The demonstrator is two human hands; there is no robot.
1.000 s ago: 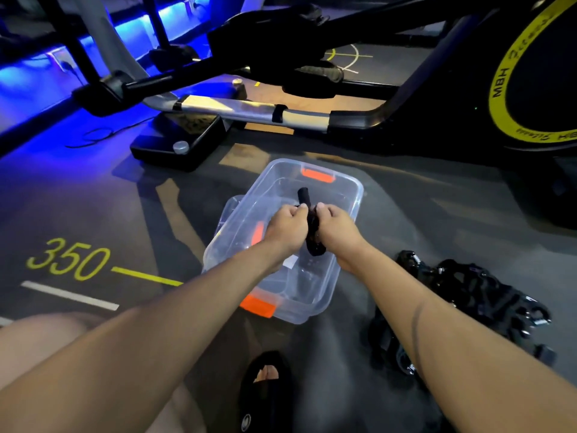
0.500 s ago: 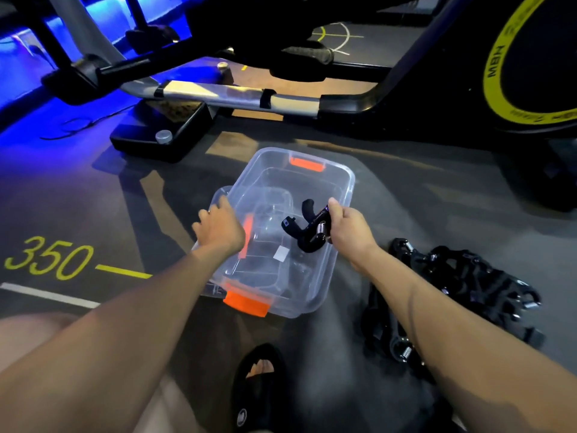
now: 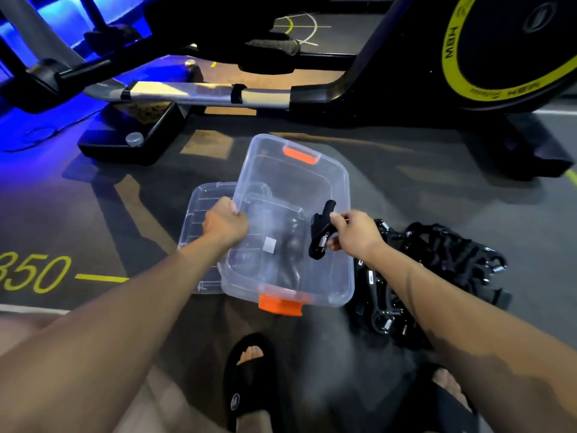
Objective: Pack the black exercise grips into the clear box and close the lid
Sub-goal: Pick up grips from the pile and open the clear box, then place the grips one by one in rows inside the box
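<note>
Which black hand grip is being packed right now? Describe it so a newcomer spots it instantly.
Below the yellow-ringed exercise machine, a clear plastic box with orange latches sits on the dark floor. Over its right edge, the right hand pinches one black spring-loaded hand grip, raised, unlike the heap of black grips lying rightward.

The clear box (image 3: 337, 189) gapes open on top, hemmed by the lid (image 3: 199, 210) left and grip pile (image 3: 443, 264) right.

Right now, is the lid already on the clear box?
No, the lid lies on the floor left of the open clear box, partly under it.
</note>
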